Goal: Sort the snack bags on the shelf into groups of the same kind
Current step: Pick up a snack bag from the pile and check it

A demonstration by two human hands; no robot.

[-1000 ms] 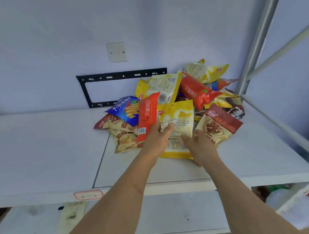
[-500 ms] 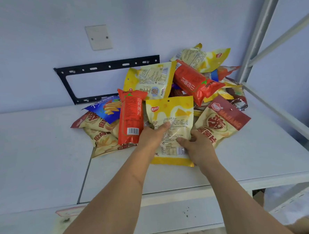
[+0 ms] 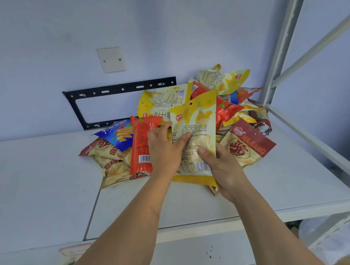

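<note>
A pile of snack bags lies at the back right of the white shelf (image 3: 195,205). Both hands hold one yellow bag (image 3: 198,122), raised and tilted off the pile. My left hand (image 3: 167,149) grips its left edge, thumb across the front. My right hand (image 3: 223,168) pinches its lower right corner. Beside my left hand lies a long red bag (image 3: 142,146). A blue bag (image 3: 119,133) and beige chip bags (image 3: 112,167) lie further left. A beige and dark red bag (image 3: 250,142) is at the right, and more yellow bags (image 3: 164,100) and a red bag (image 3: 228,108) lie behind.
A black metal bracket (image 3: 114,91) and a white wall plate (image 3: 111,59) are fixed to the wall behind. A grey shelf post (image 3: 281,44) and rails stand at the right. The shelf's left half (image 3: 33,182) is bare. Bags sit on a lower level at the bottom right.
The yellow bag has been lifted from lying flat on the pile to a raised, tilted position in both hands. My right hand now pinches its lower corner.
</note>
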